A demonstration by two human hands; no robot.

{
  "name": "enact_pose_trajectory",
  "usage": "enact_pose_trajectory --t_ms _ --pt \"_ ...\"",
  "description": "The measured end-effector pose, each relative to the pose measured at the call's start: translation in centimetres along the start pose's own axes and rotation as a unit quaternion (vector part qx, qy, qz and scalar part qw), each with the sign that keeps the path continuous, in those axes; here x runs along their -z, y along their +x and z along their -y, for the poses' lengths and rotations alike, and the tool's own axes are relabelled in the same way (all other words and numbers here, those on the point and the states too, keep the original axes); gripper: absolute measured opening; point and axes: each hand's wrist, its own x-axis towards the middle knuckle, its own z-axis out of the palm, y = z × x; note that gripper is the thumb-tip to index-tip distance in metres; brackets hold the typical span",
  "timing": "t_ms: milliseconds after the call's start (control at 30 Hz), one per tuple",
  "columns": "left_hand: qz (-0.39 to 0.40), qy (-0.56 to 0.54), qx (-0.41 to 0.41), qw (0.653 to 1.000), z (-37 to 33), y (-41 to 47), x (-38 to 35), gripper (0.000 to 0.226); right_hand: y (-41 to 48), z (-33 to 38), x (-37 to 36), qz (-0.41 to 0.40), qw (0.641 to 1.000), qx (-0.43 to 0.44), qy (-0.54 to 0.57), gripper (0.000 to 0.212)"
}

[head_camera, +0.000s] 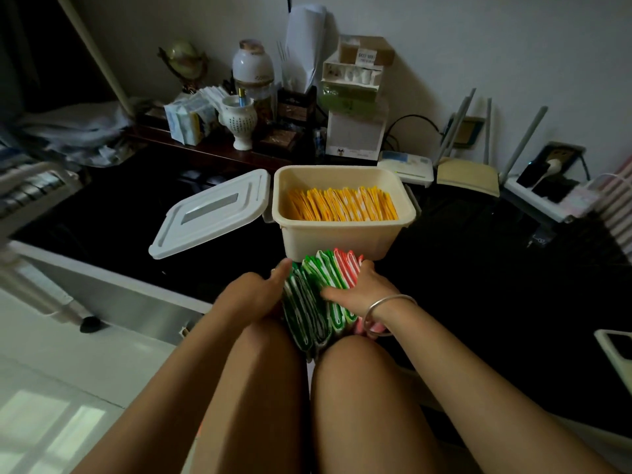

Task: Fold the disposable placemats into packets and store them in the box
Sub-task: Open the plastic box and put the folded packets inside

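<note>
The lid (208, 213) lies on the tabletop (478, 268) left of the box (342, 237), with stored packets (342, 208) inside. Before the box, loose packets (314, 302) sit between the left hand (256, 292) and right hand (364, 289).

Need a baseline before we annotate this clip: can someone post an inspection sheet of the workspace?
Surface: dark table, glossy, dimly lit.
Job's things: cream box open, with a row of yellow packets standing inside; lid off, lying left of the box; green and red packets stacked at the table's near edge, by the knees.
Clutter: jar, white vase and cartons along the back.
Grippers: left hand and right hand grip the stack from either side; bangle on the right wrist.
Cables: black cable behind the cartons; router and power strip at right.
Surroundings: pale wall behind, light floor at left.
</note>
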Motion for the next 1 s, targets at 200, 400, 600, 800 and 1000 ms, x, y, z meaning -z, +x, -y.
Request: enact_pose_trajectory --t_ms 200,400,600,800,1000 --pt "0.016 0.008 -0.024 1.0 -2.2 -2.0 -1.5 0.081 0.3 0.0 -0.2 0.043 0.957 -0.043 0.285 0.07" --pt "-0.008 0.108 -0.024 0.994 -3.2 -1.0 -2.1 0.115 0.2 0.2 -1.0 0.08 0.88 -0.086 0.46 0.037" --pt "-0.009 0.181 0.025 0.983 -3.9 -1.0 -2.8 0.153 1.0 0.7 -0.8 0.099 0.877 -0.076 0.464 0.043" --pt "0.022 0.221 0.047 0.974 -5.1 -0.4 -2.5 0.151 1.2 -0.1 0.2 0.142 0.887 -0.074 0.434 0.032" --pt "-0.029 0.19 0.095 0.977 -5.8 -0.5 -3.3 0.128 1.2 1.6 1.3 0.158 0.953 -0.006 0.258 0.028"
